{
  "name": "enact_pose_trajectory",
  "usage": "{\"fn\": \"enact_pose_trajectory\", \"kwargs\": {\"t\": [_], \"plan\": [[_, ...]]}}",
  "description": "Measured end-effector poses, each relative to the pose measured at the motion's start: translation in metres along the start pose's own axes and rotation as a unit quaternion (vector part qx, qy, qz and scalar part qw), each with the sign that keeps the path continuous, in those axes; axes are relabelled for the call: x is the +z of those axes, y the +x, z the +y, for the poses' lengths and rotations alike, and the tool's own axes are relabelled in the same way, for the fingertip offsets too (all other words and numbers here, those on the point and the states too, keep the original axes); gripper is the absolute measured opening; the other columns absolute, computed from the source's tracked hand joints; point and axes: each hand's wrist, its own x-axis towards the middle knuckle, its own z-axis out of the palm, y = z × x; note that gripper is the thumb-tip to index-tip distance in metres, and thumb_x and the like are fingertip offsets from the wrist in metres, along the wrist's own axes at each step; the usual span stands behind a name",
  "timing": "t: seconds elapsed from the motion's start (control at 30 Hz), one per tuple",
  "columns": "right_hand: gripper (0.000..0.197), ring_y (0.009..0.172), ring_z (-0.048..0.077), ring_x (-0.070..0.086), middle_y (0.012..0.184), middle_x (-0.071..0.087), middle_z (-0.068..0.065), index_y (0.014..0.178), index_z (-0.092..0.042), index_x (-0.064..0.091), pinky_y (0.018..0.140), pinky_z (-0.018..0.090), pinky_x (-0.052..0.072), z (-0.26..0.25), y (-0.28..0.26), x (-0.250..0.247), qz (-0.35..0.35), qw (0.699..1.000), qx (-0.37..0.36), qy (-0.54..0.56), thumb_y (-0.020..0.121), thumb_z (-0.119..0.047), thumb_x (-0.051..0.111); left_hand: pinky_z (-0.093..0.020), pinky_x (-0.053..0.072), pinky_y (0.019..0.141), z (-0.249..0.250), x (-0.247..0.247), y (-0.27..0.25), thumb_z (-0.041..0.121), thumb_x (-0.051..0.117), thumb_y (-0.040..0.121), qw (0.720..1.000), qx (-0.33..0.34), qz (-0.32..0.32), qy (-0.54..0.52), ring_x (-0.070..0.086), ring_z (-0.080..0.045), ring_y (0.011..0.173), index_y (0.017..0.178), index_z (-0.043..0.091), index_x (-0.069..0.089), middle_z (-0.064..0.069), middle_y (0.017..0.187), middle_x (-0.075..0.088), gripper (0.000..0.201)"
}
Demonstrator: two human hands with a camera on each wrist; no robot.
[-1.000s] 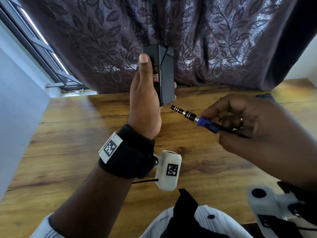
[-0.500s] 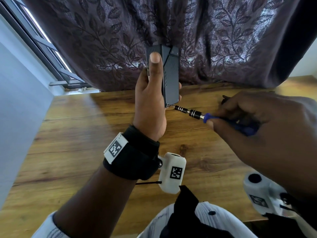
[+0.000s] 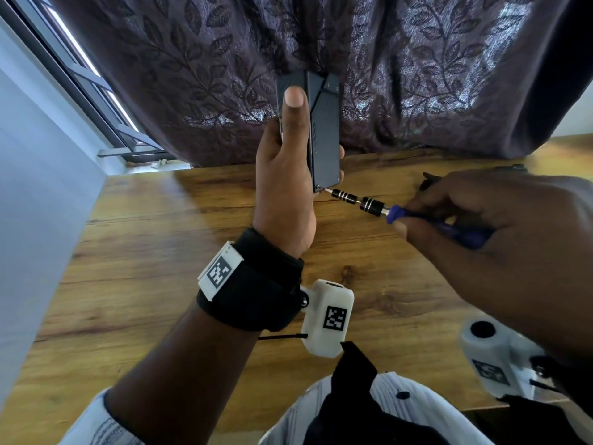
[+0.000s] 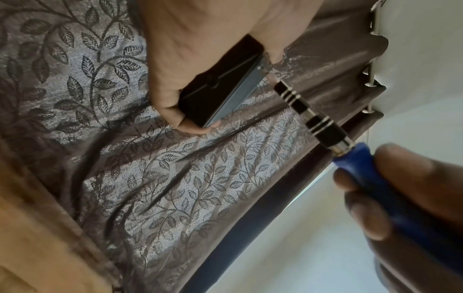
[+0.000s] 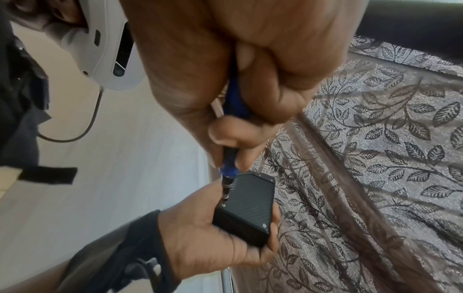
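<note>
A small black box-shaped device stands upright in the air above the wooden table. My left hand grips it, thumb laid up its near face and fingers wrapped behind. My right hand holds a blue-handled precision screwdriver with a black-and-silver banded shaft. Its tip sits on a screw at the device's lower near corner. The left wrist view shows the device from below with the screwdriver meeting its corner. In the right wrist view the shaft runs down onto the textured face of the device.
A dark purple leaf-patterned curtain hangs just behind the table's far edge. A window frame and pale wall lie on the left. A dark object rests on the table at the far right, mostly hidden by my right hand.
Both hands and the device drifted slightly right and up in view. The right hand's fingers shifted along the screwdriver handle while the tip stayed at the device's lower corner.
</note>
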Motion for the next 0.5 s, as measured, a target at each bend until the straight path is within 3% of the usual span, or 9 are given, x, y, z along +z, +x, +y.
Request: {"fn": "enact_pose_trajectory", "kwargs": {"t": [0.07,0.13,0.2,0.23,0.3,0.4,0.43,0.5], "plan": [[0.027,0.053,0.005,0.056,0.060,0.065,-0.010,0.081,-0.022,0.076,0.053,0.022,0.041,-0.0006,-0.0004,-0.0008,-0.010,1.000,0.007,0.006,0.092,-0.042,0.062,-0.037,0.052,0.065,-0.0008,0.0002,-0.0008,0.047,0.039,0.109,1.000,0.000,-0.004,0.000,0.061,-0.031,0.085,0.126,-0.006,0.055,-0.017,0.101,0.059,0.058],[0.030,0.048,0.007,0.057,0.057,0.063,-0.011,0.082,-0.026,0.075,0.051,0.027,0.042,0.0007,-0.0006,0.0011,-0.016,1.000,0.015,0.012,0.093,-0.048,0.059,-0.038,0.052,0.067,-0.0006,0.0010,-0.0012,0.047,0.039,0.108,1.000,-0.001,-0.007,-0.002,0.061,-0.031,0.086,0.124,-0.002,0.058,-0.017,0.100,0.059,0.054],[0.024,0.061,0.007,0.063,0.066,0.066,-0.015,0.089,-0.031,0.069,0.055,0.023,0.045,0.0026,-0.0004,0.0041,-0.015,0.999,0.037,0.027,0.085,-0.055,0.070,-0.039,0.052,0.068,0.0007,0.0021,-0.0009,0.047,0.038,0.109,1.000,-0.004,-0.002,-0.003,0.061,-0.030,0.085,0.122,0.000,0.058,-0.016,0.099,0.059,0.052],[0.030,0.069,0.005,0.064,0.073,0.066,-0.018,0.093,-0.033,0.064,0.056,0.020,0.045,0.0012,0.0004,0.0052,-0.018,0.998,0.049,0.024,0.078,-0.056,0.077,-0.040,0.052,0.068,0.0013,0.0024,-0.0006,0.047,0.038,0.110,1.000,-0.007,0.003,-0.003,0.061,-0.030,0.085,0.122,0.000,0.059,-0.016,0.098,0.059,0.052],[0.036,0.075,0.004,0.060,0.081,0.064,-0.020,0.095,-0.035,0.060,0.061,0.017,0.044,0.0004,-0.0005,0.0065,-0.028,0.999,0.039,-0.001,0.070,-0.046,0.083,-0.040,0.052,0.068,0.0018,0.0025,0.0000,0.047,0.038,0.110,1.000,-0.009,0.005,-0.003,0.061,-0.029,0.085,0.122,0.001,0.058,-0.015,0.098,0.059,0.052],[0.017,0.071,0.004,0.056,0.081,0.063,-0.016,0.089,-0.025,0.070,0.064,0.016,0.042,0.0002,-0.0022,0.0025,0.001,1.000,0.012,-0.012,0.080,-0.031,0.083,-0.040,0.052,0.068,0.0003,0.0022,-0.0005,0.048,0.038,0.109,1.000,-0.007,-0.007,0.001,0.061,-0.030,0.087,0.125,-0.004,0.056,-0.016,0.100,0.059,0.057],[0.012,0.070,0.005,0.056,0.076,0.065,-0.015,0.086,-0.023,0.073,0.064,0.016,0.042,0.0004,-0.0021,-0.0001,0.008,1.000,0.009,-0.010,0.084,-0.033,0.079,-0.040,0.052,0.068,-0.0008,0.0019,-0.0007,0.049,0.038,0.108,1.000,-0.005,-0.010,0.002,0.060,-0.031,0.087,0.127,-0.006,0.054,-0.017,0.100,0.058,0.060],[0.020,0.063,0.010,0.058,0.063,0.064,-0.012,0.080,-0.025,0.075,0.057,0.022,0.043,0.0006,-0.0025,-0.0018,0.003,1.000,0.016,0.001,0.090,-0.040,0.067,-0.039,0.053,0.068,-0.0026,0.0013,-0.0017,0.049,0.039,0.107,1.000,-0.002,-0.015,0.002,0.059,-0.031,0.088,0.129,-0.007,0.054,-0.017,0.101,0.058,0.062]]}}
